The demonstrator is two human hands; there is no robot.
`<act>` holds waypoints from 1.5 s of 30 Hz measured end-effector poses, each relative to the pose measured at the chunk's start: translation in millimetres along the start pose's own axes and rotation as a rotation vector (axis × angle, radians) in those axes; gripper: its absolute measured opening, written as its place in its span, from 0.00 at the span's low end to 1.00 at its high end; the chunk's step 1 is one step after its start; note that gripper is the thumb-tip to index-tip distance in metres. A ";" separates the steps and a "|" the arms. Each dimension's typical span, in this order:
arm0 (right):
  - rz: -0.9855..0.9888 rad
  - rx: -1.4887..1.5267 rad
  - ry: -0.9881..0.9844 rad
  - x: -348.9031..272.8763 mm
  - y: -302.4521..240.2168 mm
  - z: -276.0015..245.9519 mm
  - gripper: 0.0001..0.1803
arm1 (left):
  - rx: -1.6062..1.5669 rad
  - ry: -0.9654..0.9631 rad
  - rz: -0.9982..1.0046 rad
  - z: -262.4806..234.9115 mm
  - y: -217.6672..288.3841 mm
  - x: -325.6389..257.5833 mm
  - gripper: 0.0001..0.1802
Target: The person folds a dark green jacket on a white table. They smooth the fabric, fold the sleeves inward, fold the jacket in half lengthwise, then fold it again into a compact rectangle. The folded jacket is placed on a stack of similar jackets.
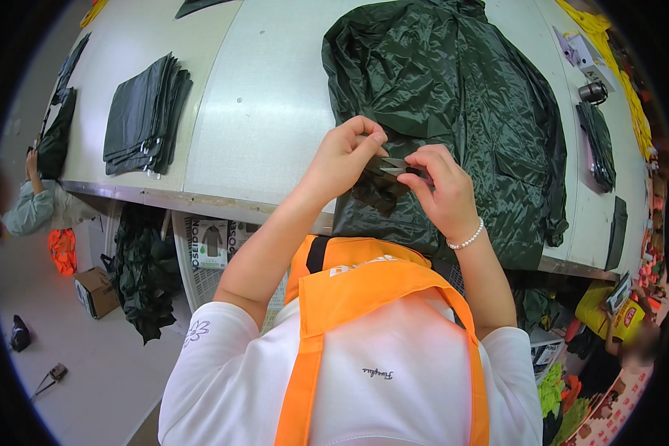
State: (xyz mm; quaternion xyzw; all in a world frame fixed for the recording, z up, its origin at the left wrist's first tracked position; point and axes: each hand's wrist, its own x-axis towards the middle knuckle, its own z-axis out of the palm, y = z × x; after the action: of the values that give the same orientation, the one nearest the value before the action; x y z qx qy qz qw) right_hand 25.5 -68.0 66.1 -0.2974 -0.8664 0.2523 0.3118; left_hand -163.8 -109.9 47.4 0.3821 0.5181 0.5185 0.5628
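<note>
A shiny dark green raincoat [490,111] is spread across the table in front of me and hangs over its near edge. My left hand [347,157] is closed in a pinch on a bunched part of it; just what lies between the fingertips is partly hidden. In my right hand [442,186] I hold small metal thread snips [394,166] between thumb and fingers. Their blades point left, close to my left fingertips and over the gathered dark cloth.
Folded dark green garments [147,115] lie stacked on the left of the table [256,111]. At the right are another folded bundle [596,145], a small black cylinder [593,92] and a white box [591,59]. Co-workers stand at both sides. A cardboard box [97,292] sits on the floor.
</note>
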 end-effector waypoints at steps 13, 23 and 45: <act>0.107 0.100 0.055 -3.9 3.0 -3.2 0.12 | -0.010 0.019 -0.003 -2.5 1.6 -1.0 0.09; 0.241 0.315 0.055 -7.3 2.3 -5.3 0.19 | -0.093 0.022 0.012 -3.8 2.8 -1.5 0.08; 0.507 0.979 -0.270 19.9 1.3 22.7 0.20 | -0.042 -0.161 0.086 -53.6 -21.0 1.0 0.34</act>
State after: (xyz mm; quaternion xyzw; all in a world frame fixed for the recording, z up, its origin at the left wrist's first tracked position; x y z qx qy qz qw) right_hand -2.2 -59.4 57.7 -0.2820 -0.5819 0.7275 0.2293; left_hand -212.4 -118.3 17.7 0.4326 0.4430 0.5206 0.5878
